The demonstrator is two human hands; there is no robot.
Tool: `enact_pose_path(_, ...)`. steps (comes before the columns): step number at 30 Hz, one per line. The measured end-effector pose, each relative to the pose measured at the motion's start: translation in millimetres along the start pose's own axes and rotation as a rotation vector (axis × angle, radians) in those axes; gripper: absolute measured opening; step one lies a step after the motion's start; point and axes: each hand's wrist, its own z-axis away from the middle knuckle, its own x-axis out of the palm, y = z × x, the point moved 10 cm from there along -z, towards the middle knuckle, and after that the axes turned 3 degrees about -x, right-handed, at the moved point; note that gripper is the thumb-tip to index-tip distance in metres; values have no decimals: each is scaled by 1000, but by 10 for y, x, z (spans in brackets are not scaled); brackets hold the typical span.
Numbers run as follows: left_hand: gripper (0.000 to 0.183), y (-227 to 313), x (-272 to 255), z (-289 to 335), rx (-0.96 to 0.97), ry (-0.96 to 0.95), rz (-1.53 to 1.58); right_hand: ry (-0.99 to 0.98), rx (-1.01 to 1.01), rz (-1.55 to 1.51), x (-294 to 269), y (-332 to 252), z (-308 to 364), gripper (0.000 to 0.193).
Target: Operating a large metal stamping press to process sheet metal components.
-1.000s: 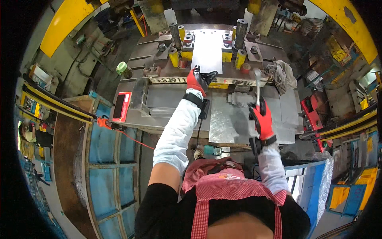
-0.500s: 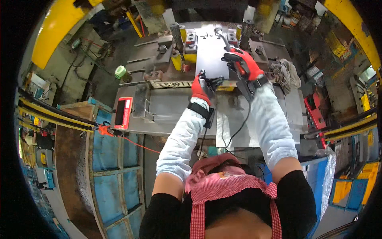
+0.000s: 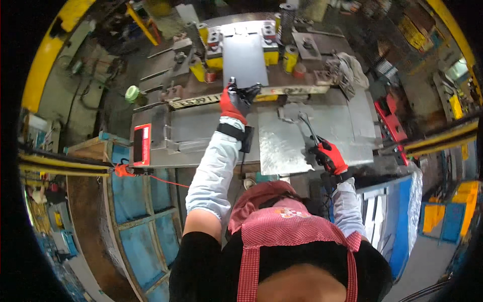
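A pale flat metal sheet [image 3: 244,58] lies lengthwise in the die fixture, between yellow-based blocks. At its near edge is my left hand [image 3: 236,102], in a red glove with black palm; thumb and fingers are apart, and whether they touch the sheet is unclear. My right hand [image 3: 329,157], gloved the same way, is closed around the handle of a rod-shaped tool [image 3: 313,133] with a small rounded head. That tool points away from me, over a bright metal plate [image 3: 282,146] at the table's near right.
Yellow posts [image 3: 290,59] and dark springy columns [image 3: 286,24] flank the fixture. A crumpled rag [image 3: 352,70] lies at right, and a green-lidded jar [image 3: 134,93] at left. A red-framed box [image 3: 142,144] sits by the left edge; blue panelled crates [image 3: 133,186] stand below.
My right hand has drawn back toward me with the tool, away from the sheet's far end to above the near plate. My left hand stays by the sheet's near edge; the whole view shifted slightly.
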Motion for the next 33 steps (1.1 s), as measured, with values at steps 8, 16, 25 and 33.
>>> enact_pose_path(8,45,196,105,-492,26,2,79,119,-76,-204,-69,105,-57,42)
enact_pose_path(16,42,228,179,-720,-7,43,80,156,-61,-401,-361,427,35,46)
enact_pose_path(25,48,265,-348,751,85,297,-415,107,31,-702,-462,856,-123,46)
enact_pose_path(33,44,128,-1265,2148,263,570,-2146,101,4,-629,-447,800,-123,41)
